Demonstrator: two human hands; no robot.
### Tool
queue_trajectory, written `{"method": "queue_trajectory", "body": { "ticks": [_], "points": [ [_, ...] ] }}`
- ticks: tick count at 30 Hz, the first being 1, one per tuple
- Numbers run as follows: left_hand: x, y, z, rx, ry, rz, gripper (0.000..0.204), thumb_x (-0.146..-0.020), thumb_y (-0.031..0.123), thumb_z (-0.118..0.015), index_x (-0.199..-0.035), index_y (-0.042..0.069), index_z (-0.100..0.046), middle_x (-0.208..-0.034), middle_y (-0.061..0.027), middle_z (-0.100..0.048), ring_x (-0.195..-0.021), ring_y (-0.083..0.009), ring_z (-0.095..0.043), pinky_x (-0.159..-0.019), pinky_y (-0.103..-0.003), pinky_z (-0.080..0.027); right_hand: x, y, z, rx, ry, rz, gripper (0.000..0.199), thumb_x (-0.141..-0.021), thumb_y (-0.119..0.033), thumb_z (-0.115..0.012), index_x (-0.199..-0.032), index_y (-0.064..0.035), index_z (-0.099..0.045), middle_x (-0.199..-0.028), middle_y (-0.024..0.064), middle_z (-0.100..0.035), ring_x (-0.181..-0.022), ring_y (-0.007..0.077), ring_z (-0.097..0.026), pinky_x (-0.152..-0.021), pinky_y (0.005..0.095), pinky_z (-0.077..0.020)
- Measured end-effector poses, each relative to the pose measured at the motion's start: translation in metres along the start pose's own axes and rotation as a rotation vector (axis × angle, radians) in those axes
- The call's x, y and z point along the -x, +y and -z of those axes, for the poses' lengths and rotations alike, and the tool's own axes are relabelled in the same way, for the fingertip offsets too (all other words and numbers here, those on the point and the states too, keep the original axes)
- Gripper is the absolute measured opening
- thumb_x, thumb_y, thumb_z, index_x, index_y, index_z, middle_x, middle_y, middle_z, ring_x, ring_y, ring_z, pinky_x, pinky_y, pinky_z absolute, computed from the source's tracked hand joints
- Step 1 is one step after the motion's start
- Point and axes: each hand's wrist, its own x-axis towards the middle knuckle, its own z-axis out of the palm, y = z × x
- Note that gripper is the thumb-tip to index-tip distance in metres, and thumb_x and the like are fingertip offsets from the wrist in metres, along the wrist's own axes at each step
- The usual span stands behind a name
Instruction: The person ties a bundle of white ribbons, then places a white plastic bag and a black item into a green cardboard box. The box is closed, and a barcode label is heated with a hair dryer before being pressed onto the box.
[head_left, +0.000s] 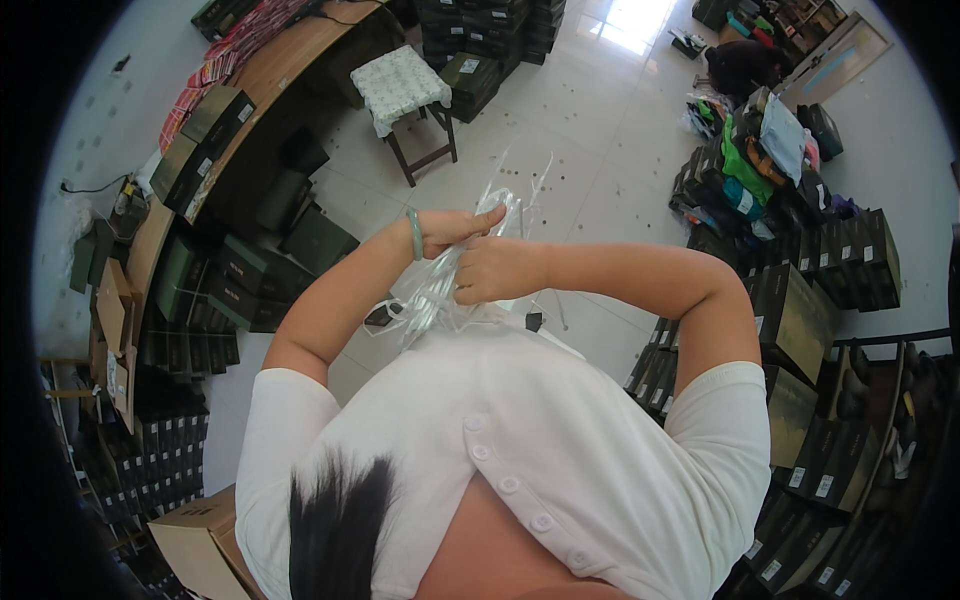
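Clear plastic bag [440, 290], crumpled, held at chest height: left hand [452, 230] and right hand [497, 272] both closed on its bunched top, keeping it gathered.

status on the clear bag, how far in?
Done: nothing finished shows. In hand: both hands hold the clear plastic bag at chest height, left hand at its upper edge, right hand gripping the crumpled middle. What is inside it cannot be told. Left: stacks of dark boxes stand on the floor on both sides, untouched.
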Motion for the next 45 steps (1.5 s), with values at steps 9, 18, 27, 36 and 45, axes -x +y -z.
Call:
{"method": "queue_trajectory", "body": {
  "ticks": [9, 18, 27, 36, 45],
  "points": [
    [-0.005, 0.002, 0.003, 0.183, -0.134, 0.007, 0.036, -0.093, 0.036, -0.061, -0.095, 0.001, -0.063, -0.088, -0.0069, -0.067, -0.075, -0.0108, -0.063, -0.060, -0.026, -0.052, -0.030, -0.001, -0.004, -0.042, -0.032, 0.073, 0.009, -0.075, -0.017, -0.061, -0.074, -0.0104, -0.054, -0.068, 0.0009, -0.056, -0.069, 0.0211, -0.059, -0.061, 0.0353, -0.0465],
    [0.011, 0.001, 0.024, 0.455, 0.017, -0.052, 0.019, -0.086, 0.020, -0.070, -0.085, 0.004, -0.059, -0.075, -0.0002, -0.052, -0.058, -0.0061, -0.046, -0.051, -0.022, -0.042, -0.023, -0.014, 0.005, -0.067, 0.101, -0.219, 0.020, -0.079, -0.015, -0.061, -0.098, -0.0130, -0.057, -0.103, 0.0096, -0.056, -0.107, 0.0275, -0.051, -0.091, 0.0410, -0.0415],
    [0.034, 0.013, 0.009, -0.716, 0.170, 0.070, 0.021, -0.083, 0.021, -0.061, -0.098, 0.006, -0.061, -0.069, -0.0018, -0.054, -0.051, -0.0126, -0.047, -0.045, -0.027, -0.040, -0.005, 0.015, 0.007, -0.284, 0.056, -0.959, 0.079, -0.073, -0.022, -0.077, -0.139, -0.0134, -0.036, -0.122, 0.0168, -0.056, -0.120, 0.0302, -0.050, -0.112, 0.0487, -0.0257],
    [0.060, 0.023, 0.020, -0.284, 0.164, -0.083, 0.027, -0.087, 0.030, -0.067, -0.099, 0.008, -0.059, -0.065, 0.0031, -0.042, -0.049, -0.0083, -0.036, -0.044, -0.026, -0.031, 0.046, 0.027, -0.011, -1.401, 0.114, -1.170, 0.038, -0.095, -0.040, -0.055, -0.106, -0.0034, -0.052, -0.077, 0.0027, -0.054, -0.070, 0.0131, -0.055, -0.068, 0.0290, -0.0480],
    [-0.005, 0.010, -0.008, 0.147, 0.407, -0.860, 0.048, -0.084, 0.045, -0.071, -0.110, 0.009, -0.053, -0.091, 0.0025, -0.053, -0.072, -0.0068, -0.048, -0.060, -0.024, -0.042, -0.011, 0.050, -0.048, -1.229, 1.384, -1.134, 0.031, -0.104, -0.037, -0.037, -0.104, -0.0081, -0.049, -0.097, 0.0026, -0.052, -0.090, 0.0125, -0.048, -0.085, 0.0296, -0.0411]
  ]
}}
